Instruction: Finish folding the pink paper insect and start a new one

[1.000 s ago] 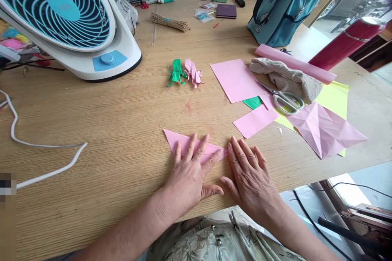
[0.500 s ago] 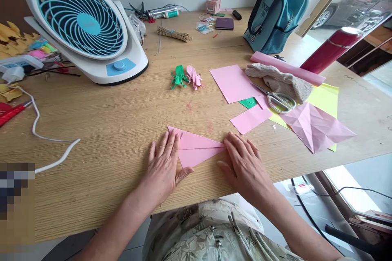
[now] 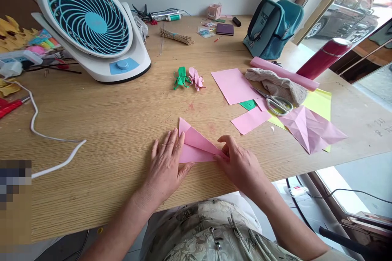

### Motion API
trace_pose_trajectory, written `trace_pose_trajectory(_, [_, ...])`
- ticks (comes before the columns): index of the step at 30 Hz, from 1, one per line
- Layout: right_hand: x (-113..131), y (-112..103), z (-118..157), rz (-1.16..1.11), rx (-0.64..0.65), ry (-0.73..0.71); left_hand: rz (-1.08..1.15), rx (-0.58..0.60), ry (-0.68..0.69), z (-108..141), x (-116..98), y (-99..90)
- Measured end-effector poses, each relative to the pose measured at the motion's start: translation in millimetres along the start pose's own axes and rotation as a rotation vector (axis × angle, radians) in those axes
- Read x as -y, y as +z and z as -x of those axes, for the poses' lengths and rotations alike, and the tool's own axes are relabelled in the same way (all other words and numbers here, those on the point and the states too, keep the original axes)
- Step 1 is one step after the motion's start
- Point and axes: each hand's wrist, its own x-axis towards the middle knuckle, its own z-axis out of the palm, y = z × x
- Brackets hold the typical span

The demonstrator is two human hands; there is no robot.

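Note:
A folded pink paper [image 3: 196,153], shaped like a long triangle with a crease along its middle, is on the wooden table [image 3: 122,110] in front of me. My left hand [image 3: 167,159] rests with its fingers stretched over the wide left end of the paper. At the narrow right tip, my right hand [image 3: 240,161] pinches the paper between thumb and curled fingers. Beyond the hands stand a green folded paper figure [image 3: 181,77] and a pink folded paper figure [image 3: 196,78], side by side.
To the right are a pink sheet [image 3: 234,85], scissors [image 3: 278,105], a knit glove-like cloth [image 3: 278,83], a creased pink paper [image 3: 309,126] and a red flask [image 3: 323,59]. A fan [image 3: 94,24] stands at the back left, a blue bag [image 3: 272,28] at the back right. A white cord [image 3: 58,167] lies left.
The paper has turned slightly, its right tip swinging toward me. My right hand has gone from lying flat by the tip to pinching it. My left hand still lies on the wide end.

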Motion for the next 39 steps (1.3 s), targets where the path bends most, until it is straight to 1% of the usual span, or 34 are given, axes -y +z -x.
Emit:
trace_pose_trajectory(2, [-2, -1, 1, -0.067, 0.027, -0.004, 0.02, -0.032, 0.004, 0, 1, 1.4])
trace_pose_trajectory(5, [-3, -3, 3, -0.128, 0.009, -0.014, 0.046, -0.064, 0.005, 2, 2, 2.3])
trace_pose_trajectory(8, [-2, -4, 5, -0.157, -0.011, -0.017, 0.075, -0.098, -0.001, 3, 2, 3.5])
trace_pose_trajectory(12, [-1, -3, 10, -0.176, 0.011, -0.03, 0.11, -0.141, -0.01, 5, 2, 6.2])
trace_pose_trajectory(23, [-10, 3, 13, -0.22, 0.018, -0.052, 0.154, -0.181, -0.024, 6, 2, 5.9])
trace_pose_trajectory(33, [-18, 7, 16, -0.314, -0.07, -0.087, 0.208, -0.229, -0.022, 6, 2, 4.2])
trace_pose_trajectory(39, [-28, 13, 21, -0.359, -0.163, -0.208, 0.284, -0.284, -0.011, 6, 3, 5.9])
